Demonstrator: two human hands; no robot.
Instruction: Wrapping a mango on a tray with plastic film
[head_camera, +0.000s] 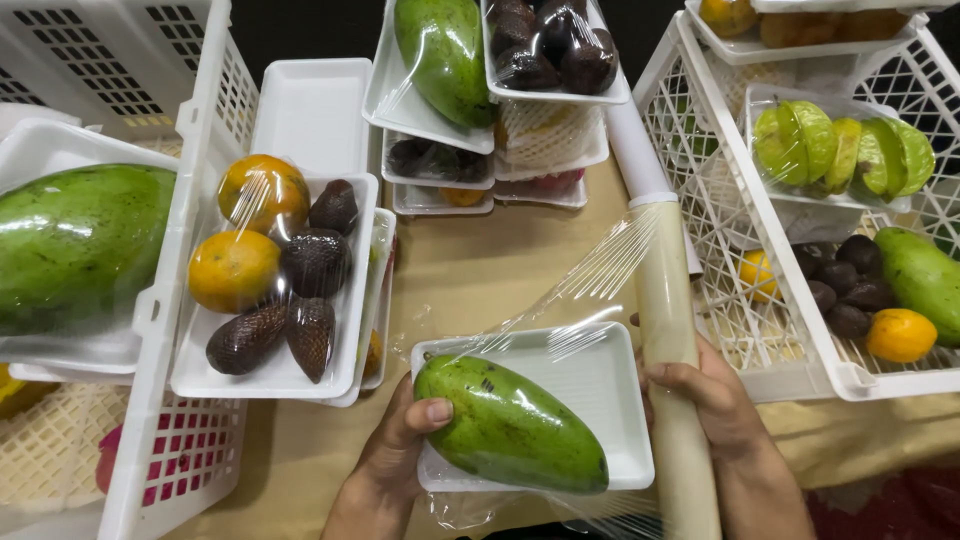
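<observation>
Head view, all positions relative to the white foam tray (600, 385) at bottom centre, sitting on the tan surface (470, 275).

Largest first: white lattice crate (700, 200) to the tray's right, holding wrapped trays of green, dark and orange fruit. Second white crate (170, 400) to the tray's left, with a big wrapped green fruit (75, 245) beyond it. Wrapped tray of oranges and scaly brown fruit (275, 290) up-left of the tray, resting on that crate's edge. Stack of wrapped trays (490, 90) straight behind the tray.

Cling film roll (665, 330) lies just right of the tray, touching or nearly touching its right edge, long axis running near to far. Film sheet (560, 300) stretches from the roll leftward over the tray's far half.

Green mango (510, 425) lies in the tray, long axis diagonal: stem end up-left, other end down-right, near the tray's front right corner.

Left hand (395, 450): at the tray's left edge, fingers clamped on it, thumb on top against the mango's stem end. So the mango runs rightward from the left fingers.

Right hand (715, 400): fingers wrapped around the roll, closed on it, right of the tray. Left hand is the nearer one to the mango; right hand is separated from it by the roll.
</observation>
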